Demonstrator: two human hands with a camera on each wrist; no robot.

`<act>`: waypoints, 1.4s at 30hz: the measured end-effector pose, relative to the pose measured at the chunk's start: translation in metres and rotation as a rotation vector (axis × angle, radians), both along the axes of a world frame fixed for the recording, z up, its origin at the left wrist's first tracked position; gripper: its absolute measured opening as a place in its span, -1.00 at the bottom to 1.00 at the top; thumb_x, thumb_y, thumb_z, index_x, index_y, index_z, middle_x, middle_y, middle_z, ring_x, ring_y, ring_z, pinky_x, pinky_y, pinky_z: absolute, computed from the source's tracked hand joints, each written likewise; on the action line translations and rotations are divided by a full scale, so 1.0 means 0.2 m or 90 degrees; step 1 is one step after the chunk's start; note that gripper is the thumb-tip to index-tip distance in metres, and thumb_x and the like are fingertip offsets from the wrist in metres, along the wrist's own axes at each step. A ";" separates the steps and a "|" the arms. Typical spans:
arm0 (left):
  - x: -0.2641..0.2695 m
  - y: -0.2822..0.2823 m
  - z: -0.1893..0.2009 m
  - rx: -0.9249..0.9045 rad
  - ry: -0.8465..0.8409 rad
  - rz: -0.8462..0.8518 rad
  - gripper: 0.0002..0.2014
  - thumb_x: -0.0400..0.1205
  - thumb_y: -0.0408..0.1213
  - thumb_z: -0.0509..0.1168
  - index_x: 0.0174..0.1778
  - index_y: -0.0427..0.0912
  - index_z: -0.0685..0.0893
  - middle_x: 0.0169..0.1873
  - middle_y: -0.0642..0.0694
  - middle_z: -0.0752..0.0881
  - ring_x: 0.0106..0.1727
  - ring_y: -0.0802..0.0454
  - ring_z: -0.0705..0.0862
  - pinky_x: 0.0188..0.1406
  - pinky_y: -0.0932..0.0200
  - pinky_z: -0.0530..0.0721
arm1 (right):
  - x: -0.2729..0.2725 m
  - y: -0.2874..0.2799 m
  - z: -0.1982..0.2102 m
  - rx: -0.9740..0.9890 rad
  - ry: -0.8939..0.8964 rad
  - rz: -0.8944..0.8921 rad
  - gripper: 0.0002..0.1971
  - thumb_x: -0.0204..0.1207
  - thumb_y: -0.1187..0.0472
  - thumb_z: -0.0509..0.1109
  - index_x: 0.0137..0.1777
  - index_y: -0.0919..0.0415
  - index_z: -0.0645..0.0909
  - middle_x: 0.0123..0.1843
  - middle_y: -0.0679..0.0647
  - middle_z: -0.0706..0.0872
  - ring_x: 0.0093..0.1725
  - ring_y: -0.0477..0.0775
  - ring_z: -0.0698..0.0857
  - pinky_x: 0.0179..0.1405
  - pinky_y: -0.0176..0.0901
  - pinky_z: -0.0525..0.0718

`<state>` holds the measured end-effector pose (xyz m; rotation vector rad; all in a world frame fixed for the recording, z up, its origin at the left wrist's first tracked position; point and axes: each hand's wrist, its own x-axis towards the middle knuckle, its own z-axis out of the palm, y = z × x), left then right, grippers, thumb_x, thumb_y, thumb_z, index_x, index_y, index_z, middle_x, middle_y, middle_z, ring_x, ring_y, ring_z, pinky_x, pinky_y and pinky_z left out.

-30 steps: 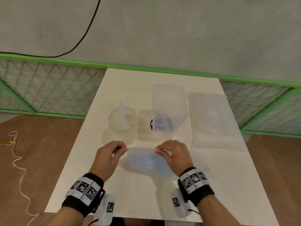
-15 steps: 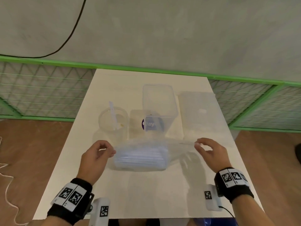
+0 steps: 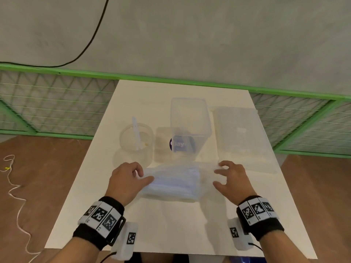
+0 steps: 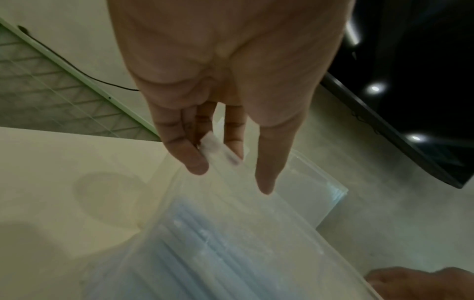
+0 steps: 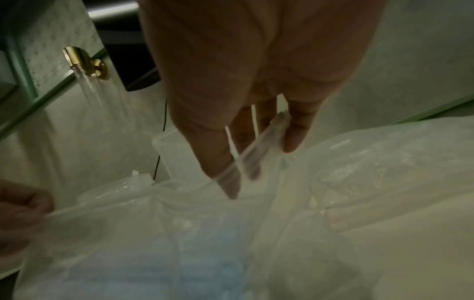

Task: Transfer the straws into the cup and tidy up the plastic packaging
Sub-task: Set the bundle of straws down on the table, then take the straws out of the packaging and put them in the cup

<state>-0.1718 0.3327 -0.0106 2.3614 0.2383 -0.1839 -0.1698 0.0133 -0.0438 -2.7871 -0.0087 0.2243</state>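
A clear plastic bag holding a bundle of pale blue straws lies across the white table between my hands. My left hand pinches the bag's left end; the left wrist view shows a white corner of the plastic between the fingers. My right hand pinches the bag's right edge, which runs between the thumb and fingers. The round clear cup stands behind my left hand with one white straw leaning in it.
A tall clear rectangular container with a purple label stands behind the bag. A flat stack of clear plastic packaging lies at the back right. A green-framed mesh fence runs behind the table, wood floor on both sides.
A second ago both hands sat close together on the bag's top edge. The right hand then pulled out to the right, stretching the plastic, and now sits slightly nearer the bag. The left kept its hold.
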 end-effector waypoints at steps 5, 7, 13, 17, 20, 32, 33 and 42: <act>-0.01 -0.02 0.01 -0.063 -0.083 -0.098 -0.74 0.56 -0.30 0.41 -0.08 0.25 0.65 -0.04 0.11 0.44 -0.38 0.11 0.57 -0.21 0.51 0.48 | -0.03 0.03 0.04 -0.003 0.063 0.044 0.07 0.28 0.19 0.55 0.71 0.01 -0.03 0.65 -0.16 -0.02 0.42 0.08 0.23 0.17 -0.20 0.57; -0.02 -0.04 0.02 -0.089 -0.057 -0.152 -0.72 0.63 -0.21 0.35 0.08 0.37 0.67 0.04 0.13 0.40 -0.32 0.09 0.58 -0.14 0.53 0.48 | -0.04 0.04 0.04 0.009 0.037 0.029 0.05 0.28 0.16 0.57 0.71 -0.03 0.02 0.65 -0.21 0.02 0.42 0.04 0.28 0.12 -0.15 0.64; 0.03 -0.14 -0.03 0.213 0.104 -0.143 -0.43 0.74 0.14 -0.04 -0.18 -0.19 0.72 -0.15 -0.09 0.61 -0.01 -0.12 0.64 -0.02 0.10 0.51 | -0.04 0.09 0.01 -0.076 -0.145 0.034 -0.52 0.03 0.61 0.65 -0.24 -0.01 0.81 -0.03 -0.03 0.71 -0.17 0.13 0.68 -0.56 -0.27 0.43; 0.01 -0.14 -0.08 0.331 0.122 -0.218 -0.78 0.69 -0.28 0.15 0.18 -0.20 0.63 0.09 -0.12 0.52 0.14 -0.12 0.63 0.12 0.15 0.57 | -0.06 0.09 -0.03 -0.126 -0.119 0.032 -0.40 -0.09 0.72 0.54 -0.16 0.08 0.84 -0.08 0.09 0.61 -0.22 0.15 0.62 -0.54 -0.30 0.42; -0.01 -0.12 -0.10 0.306 0.174 -0.264 -0.41 0.61 -0.41 0.16 0.59 0.01 0.32 0.30 -0.18 0.31 0.24 -0.16 0.47 0.31 0.07 0.53 | -0.06 0.09 -0.03 -0.116 -0.030 -0.033 -0.22 0.31 0.60 0.34 0.54 0.09 0.40 0.33 0.15 0.35 0.09 0.16 0.49 -0.18 -0.20 0.61; 0.03 -0.08 -0.15 -0.086 0.286 -0.140 -0.12 0.57 -0.55 0.07 0.65 0.28 -0.14 0.04 -0.15 0.62 -0.05 -0.16 0.66 -0.20 0.13 0.67 | -0.08 0.22 -0.03 0.140 0.224 -0.053 0.00 0.44 0.52 0.10 0.66 -0.39 -0.19 0.75 0.09 0.04 0.60 0.26 0.35 0.50 0.08 0.44; 0.03 -0.07 -0.16 -0.111 0.277 -0.123 -0.14 0.58 -0.55 0.09 0.64 0.30 -0.08 0.22 -0.17 0.61 0.11 -0.21 0.67 -0.10 0.11 0.65 | -0.08 0.22 -0.03 0.180 0.224 -0.050 0.01 0.42 0.52 0.10 0.66 -0.39 -0.18 0.75 0.05 0.08 0.63 0.21 0.31 0.53 0.11 0.42; 0.04 -0.06 -0.21 -0.106 0.170 -0.072 -0.18 0.56 -0.57 0.16 0.63 0.24 0.13 0.08 -0.23 0.51 -0.09 -0.08 0.57 -0.07 0.13 0.55 | -0.07 0.19 0.02 0.237 0.185 -0.076 -0.04 0.43 0.50 0.13 0.68 -0.35 -0.05 0.52 0.06 0.51 0.21 0.14 0.63 0.22 -0.06 0.63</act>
